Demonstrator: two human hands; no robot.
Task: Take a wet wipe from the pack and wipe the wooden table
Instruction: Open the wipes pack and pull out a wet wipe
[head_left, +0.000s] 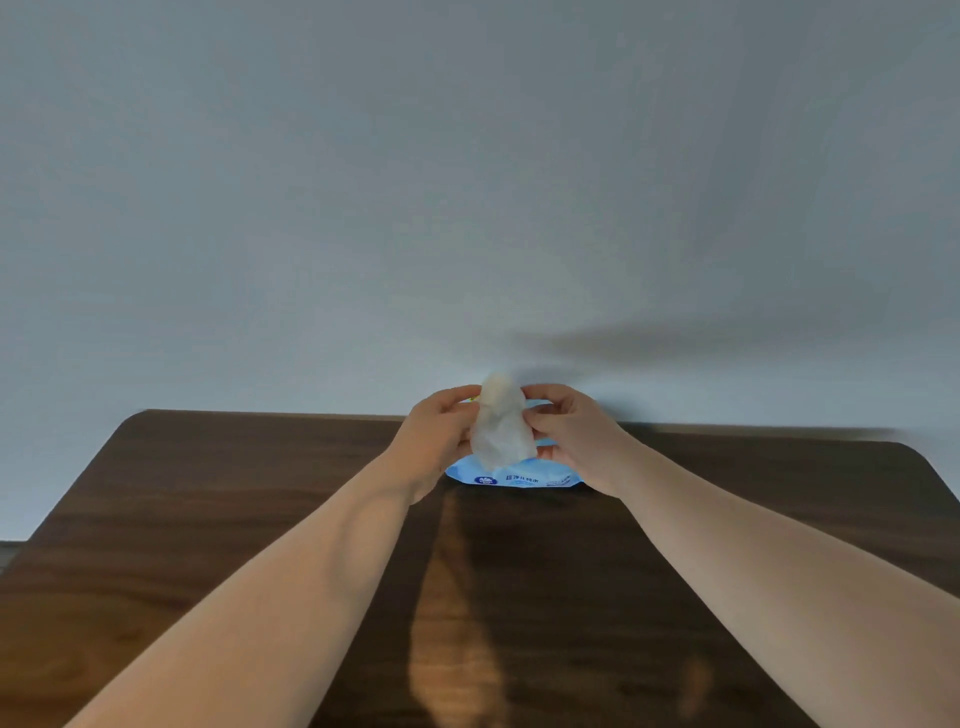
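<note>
A plain pale grey-blue wall filled the far side, with a soft dark shadow lying across it to the right.

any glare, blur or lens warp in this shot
Head view: a warm streak of glare runs down the wooden table between the forearms; the wet wipe, held by the left hand and right hand, looks soft; wide-angle distortion bows the table's far edge; print on the pack is too small to read.

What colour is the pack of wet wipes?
Light blue with darker blue print, seen in the head view: pack.
</note>
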